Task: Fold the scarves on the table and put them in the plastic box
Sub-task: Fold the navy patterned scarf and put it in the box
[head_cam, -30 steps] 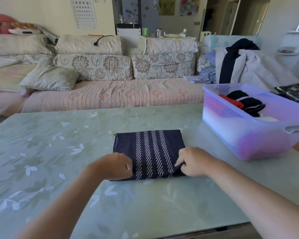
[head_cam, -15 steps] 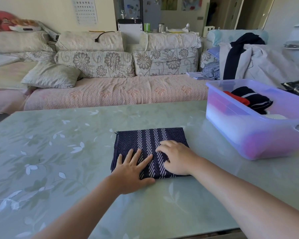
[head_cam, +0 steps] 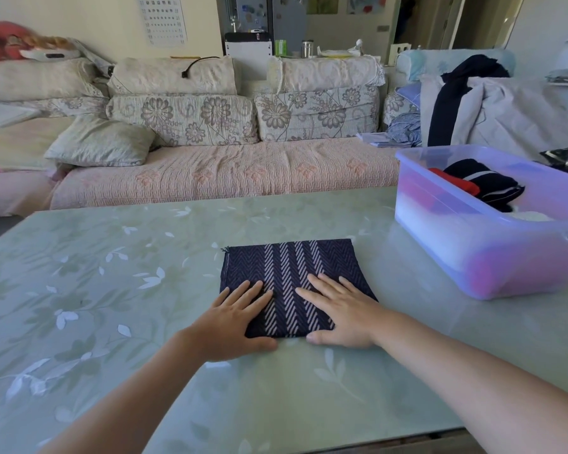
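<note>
1. Both hands are flat with straight, spread fingers, pressing on the folded navy herringbone scarf [head_cam: 289,267]. The left hand [head_cam: 235,319] is on its near left corner and the right hand [head_cam: 338,312] on the near right side, with a strip of stripes bare between them. The scarf lies on the counter [head_cam: 145,290].
2. Looks like the smoothing step to me. I'd push from the near fold toward the far edge so wrinkles go out. A bit of fringe pokes out beyond the left fingertips, worth tucking in.
3. For the lift, I'd slide the hands under opposite sides so it doesn't flop open.
4. The plastic box [head_cam: 473,244] sits off to the right of the right hand, farther out, with no lid on. Inside, a dark scarf [head_cam: 486,183] lies against a red one [head_cam: 456,181], plus something pale I can't make out.
</note>
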`<state>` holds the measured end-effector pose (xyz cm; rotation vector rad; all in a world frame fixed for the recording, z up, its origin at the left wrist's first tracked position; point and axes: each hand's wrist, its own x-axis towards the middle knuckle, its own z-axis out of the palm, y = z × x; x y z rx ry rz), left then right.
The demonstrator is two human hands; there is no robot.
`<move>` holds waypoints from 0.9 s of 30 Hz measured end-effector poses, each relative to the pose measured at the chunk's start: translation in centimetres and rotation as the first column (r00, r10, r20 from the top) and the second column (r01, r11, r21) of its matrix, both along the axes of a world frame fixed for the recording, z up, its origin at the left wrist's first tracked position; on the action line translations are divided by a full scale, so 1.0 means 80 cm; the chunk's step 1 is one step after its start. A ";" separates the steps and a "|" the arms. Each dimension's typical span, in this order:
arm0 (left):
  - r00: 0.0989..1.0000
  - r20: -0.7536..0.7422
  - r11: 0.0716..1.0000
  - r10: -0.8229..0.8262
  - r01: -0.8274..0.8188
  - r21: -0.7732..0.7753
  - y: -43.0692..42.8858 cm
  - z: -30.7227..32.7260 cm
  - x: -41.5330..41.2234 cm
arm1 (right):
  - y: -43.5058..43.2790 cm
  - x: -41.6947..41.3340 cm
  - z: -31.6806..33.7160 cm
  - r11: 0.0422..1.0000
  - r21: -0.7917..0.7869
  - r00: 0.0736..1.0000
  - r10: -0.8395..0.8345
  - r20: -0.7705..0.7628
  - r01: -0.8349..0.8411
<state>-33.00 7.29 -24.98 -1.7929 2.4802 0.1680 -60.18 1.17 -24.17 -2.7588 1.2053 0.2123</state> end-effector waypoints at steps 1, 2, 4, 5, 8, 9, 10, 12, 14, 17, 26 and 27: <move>1.000 0.005 1.000 0.001 -0.001 -0.014 0.001 0.001 0.000 | 0.002 -0.004 0.003 1.000 -0.008 1.000 0.010 0.004 -0.010; 1.000 0.025 1.000 0.001 0.000 -0.030 0.001 0.001 0.001 | 0.003 -0.007 0.008 1.000 -0.013 1.000 0.019 0.016 -0.019; 0.997 0.072 0.998 -0.003 0.008 -0.069 0.001 0.003 0.002 | 0.003 -0.014 0.020 0.999 -0.024 0.999 0.038 0.020 -0.037; 0.995 0.095 0.996 -0.011 0.019 -0.086 0.001 0.004 0.004 | 0.003 -0.018 0.026 0.999 -0.027 0.999 0.044 0.010 -0.043; 0.994 0.082 0.964 -0.078 0.096 -0.248 0.001 0.010 0.008 | 0.008 -0.031 0.037 1.000 0.013 1.000 0.014 -0.011 -0.014; 0.993 0.043 0.950 -0.106 0.114 -0.291 0.002 0.012 0.008 | 0.010 -0.034 0.036 1.000 0.019 1.000 -0.008 -0.017 0.008; 0.992 -0.006 0.944 -0.127 0.119 -0.309 0.004 0.012 0.008 | 0.014 -0.036 0.036 0.999 0.016 0.999 -0.029 -0.016 0.029; 0.982 -0.098 0.943 -0.161 0.123 -0.309 0.010 0.015 0.004 | 0.018 -0.037 0.033 0.998 0.002 0.998 -0.065 0.018 0.064; 0.976 -0.133 0.940 -0.174 0.125 -0.316 0.015 0.014 0.000 | 0.018 -0.035 0.032 0.993 0.004 0.989 -0.116 0.088 0.116; 0.973 -0.146 0.949 -0.178 0.130 -0.288 0.020 0.016 0.004 | 0.012 -0.028 0.042 0.986 -0.076 0.981 -0.140 0.137 0.151; 0.965 -0.253 0.960 -0.066 -0.008 -0.280 0.015 0.032 0.006 | 0.004 -0.040 0.083 0.940 0.158 0.884 -0.339 0.321 0.303; 0.958 -0.285 0.966 -0.010 -0.065 -0.252 0.013 0.038 0.005 | 0.003 -0.043 0.086 0.930 0.181 0.872 -0.365 0.326 0.321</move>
